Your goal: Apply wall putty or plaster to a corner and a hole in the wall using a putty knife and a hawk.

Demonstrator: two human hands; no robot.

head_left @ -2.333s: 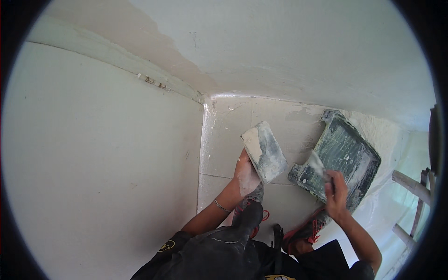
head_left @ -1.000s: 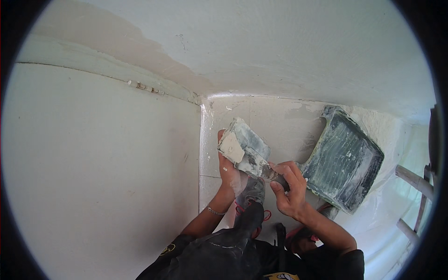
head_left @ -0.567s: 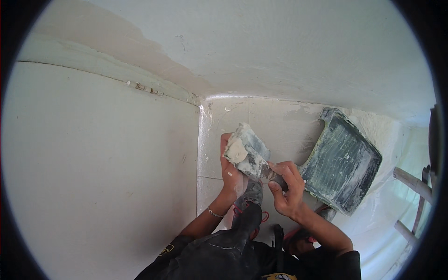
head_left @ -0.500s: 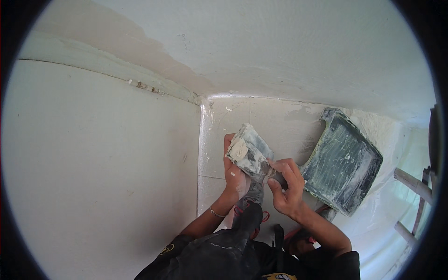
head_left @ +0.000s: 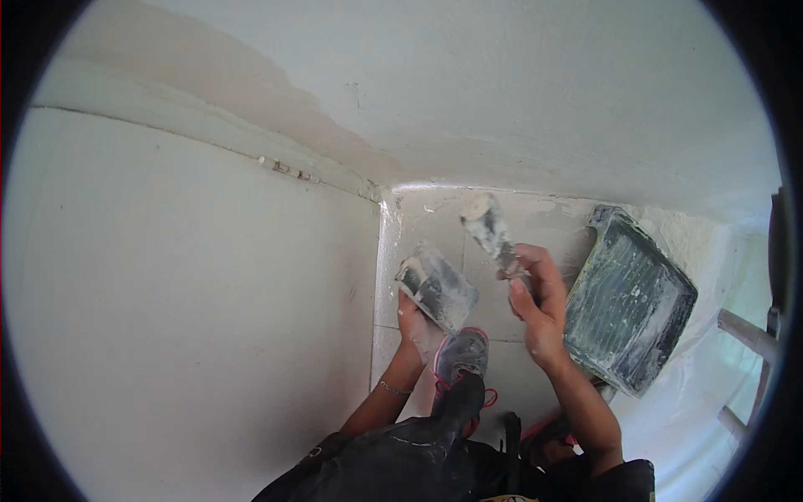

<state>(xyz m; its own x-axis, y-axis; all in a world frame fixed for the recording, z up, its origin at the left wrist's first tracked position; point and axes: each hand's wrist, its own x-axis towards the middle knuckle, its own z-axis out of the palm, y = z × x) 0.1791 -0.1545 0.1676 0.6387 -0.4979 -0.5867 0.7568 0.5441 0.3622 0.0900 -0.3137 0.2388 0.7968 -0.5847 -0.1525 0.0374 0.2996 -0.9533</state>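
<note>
My left hand (head_left: 418,325) is closed under a flat rectangular plate (head_left: 437,291), grey and smeared with whitish putty, most of it along its far left edge. To its right, my right hand (head_left: 544,305) grips the handle of a putty knife (head_left: 485,226). A lump of cream-coloured putty sits on the far end of the knife's blade, which is raised and apart from the plate. The plate covers most of my left fingers.
A dark green tray (head_left: 631,297) with dried white smears lies on the tiled floor at the right. A wall (head_left: 544,92) runs across the far side, and a pale door-like panel with a hinge (head_left: 284,170) is at the left. Ladder-like rungs (head_left: 747,336) stand at the far right.
The putty knife has lifted off the plate and moved away to the right, carrying putty on its blade. My left hand and the plate have shifted slightly nearer. The view has shifted a little.
</note>
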